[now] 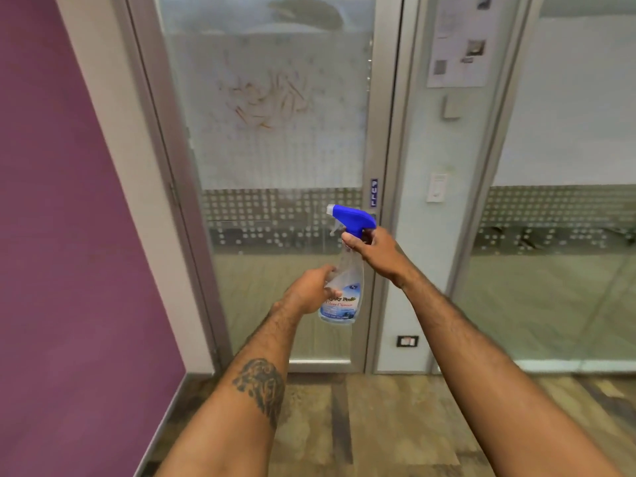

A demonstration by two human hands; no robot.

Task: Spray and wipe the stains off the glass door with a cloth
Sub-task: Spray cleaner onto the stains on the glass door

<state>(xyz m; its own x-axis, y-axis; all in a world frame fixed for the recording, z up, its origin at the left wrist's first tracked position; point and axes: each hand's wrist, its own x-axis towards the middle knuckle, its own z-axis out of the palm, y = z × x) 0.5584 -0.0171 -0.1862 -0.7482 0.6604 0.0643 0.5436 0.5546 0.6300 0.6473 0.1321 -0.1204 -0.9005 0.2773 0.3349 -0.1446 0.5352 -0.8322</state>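
A frosted glass door [275,160] in a grey metal frame stands in front of me. Brown smeared stains [272,99] mark its upper middle. I hold a clear spray bottle [346,284] with a blue trigger head [354,220] upright before the door's lower part, nozzle pointing left. My right hand [373,251] grips the bottle's neck just under the blue head. My left hand [311,290] grips the bottle's body at the label. No cloth is in view.
A purple wall [69,235] runs along the left. To the right of the door are a pillar with a paper notice [461,39], switches [437,187] and a socket [407,340], then another glass panel [557,218]. Patterned floor [361,425] lies below.
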